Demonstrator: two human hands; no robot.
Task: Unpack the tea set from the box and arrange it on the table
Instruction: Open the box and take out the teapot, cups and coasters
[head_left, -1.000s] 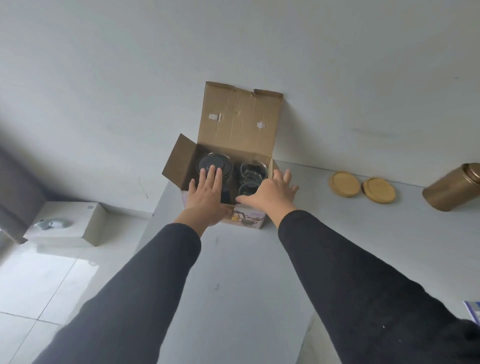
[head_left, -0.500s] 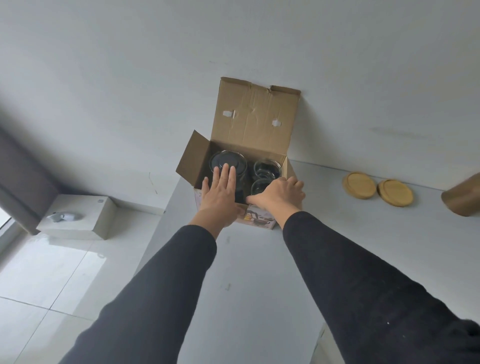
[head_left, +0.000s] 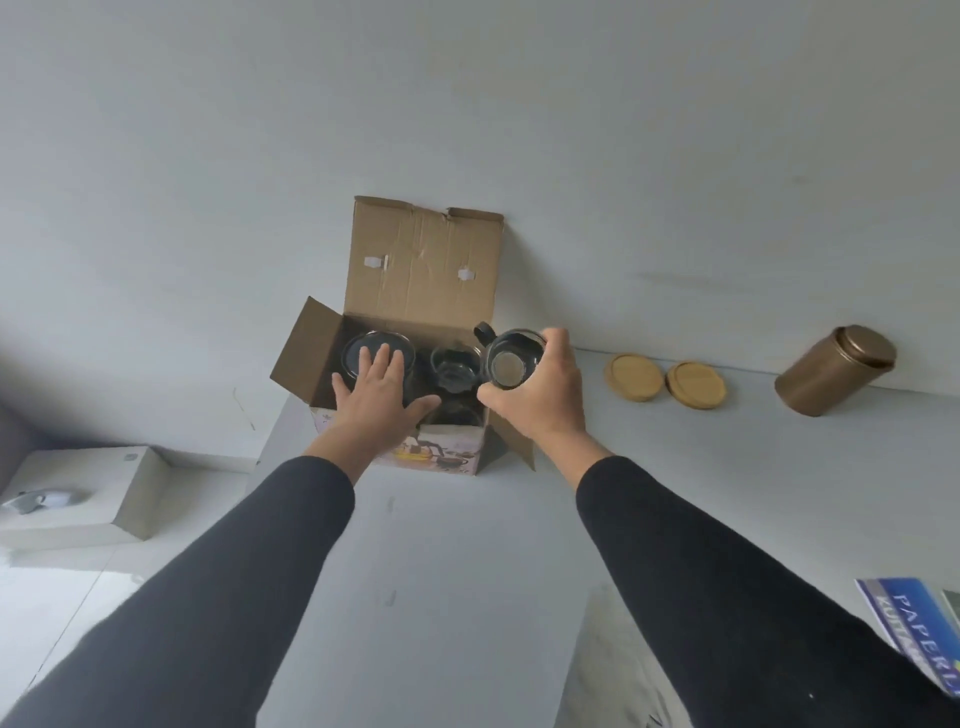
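An open cardboard box (head_left: 423, 270) stands at the table's far edge against the wall, lid flap up. Inside at the left sits a glass teapot (head_left: 363, 348), with my left hand (head_left: 379, 395) laid flat over it and the box's front rim, fingers spread. A glass cup (head_left: 451, 364) shows in the box's middle. My right hand (head_left: 540, 395) holds another glass cup (head_left: 511, 358) with a black handle, lifted just above the box's right side and tipped so its base faces me.
Two round wooden coasters (head_left: 632, 376) (head_left: 696, 384) lie on the table (head_left: 467, 545) right of the box. A bronze tin canister (head_left: 836, 369) lies further right by the wall. A blue printed pack (head_left: 919, 634) is at the right edge. A white box (head_left: 78, 493) sits on the floor left.
My right hand has come up out of the box with a glass cup in it and moved slightly right. My left hand stays flat on the box.
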